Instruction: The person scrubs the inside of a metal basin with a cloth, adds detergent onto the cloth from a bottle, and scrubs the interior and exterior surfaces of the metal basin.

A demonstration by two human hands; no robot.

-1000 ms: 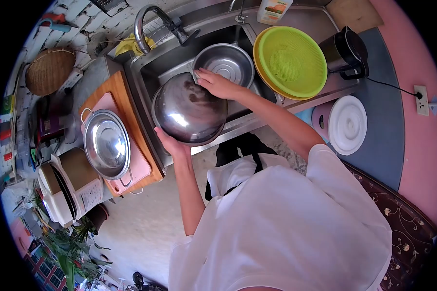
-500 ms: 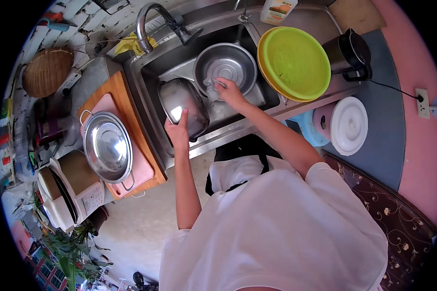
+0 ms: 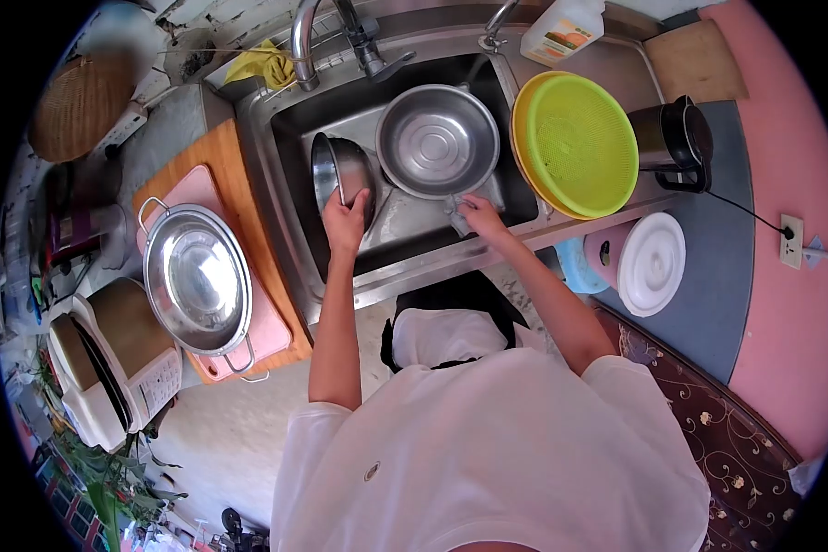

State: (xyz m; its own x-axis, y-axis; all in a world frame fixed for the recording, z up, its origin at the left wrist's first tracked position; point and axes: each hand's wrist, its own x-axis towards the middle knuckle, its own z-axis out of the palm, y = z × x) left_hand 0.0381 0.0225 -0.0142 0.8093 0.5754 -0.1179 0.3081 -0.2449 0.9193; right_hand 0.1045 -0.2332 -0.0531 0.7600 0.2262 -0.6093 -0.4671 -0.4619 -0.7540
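Observation:
My left hand (image 3: 345, 224) is closed on the rim of a stainless steel bowl (image 3: 357, 167), which stands tilted on its edge in the left part of the sink (image 3: 399, 257). Pinched in the fingers of my right hand (image 3: 484, 221) is a wet-looking grey cloth (image 3: 456, 215), held just below a round metal basin (image 3: 437, 138). The basin sits in the sink with its inside facing up. Whether the cloth touches the basin's rim I cannot tell.
Yellow and green strainers (image 3: 583, 143) rest right of the sink, beside a black kettle (image 3: 681, 145). A faucet (image 3: 368, 46) rises behind. On the left, a two-handled metal pan (image 3: 198, 276) lies over a pink cutting board (image 3: 265, 322). A bottle (image 3: 561, 32) stands at the back.
The steel bowl has turned further onto its edge in my left hand. My right hand has brought the cloth out from over the basin to its near side. The view has shifted slightly.

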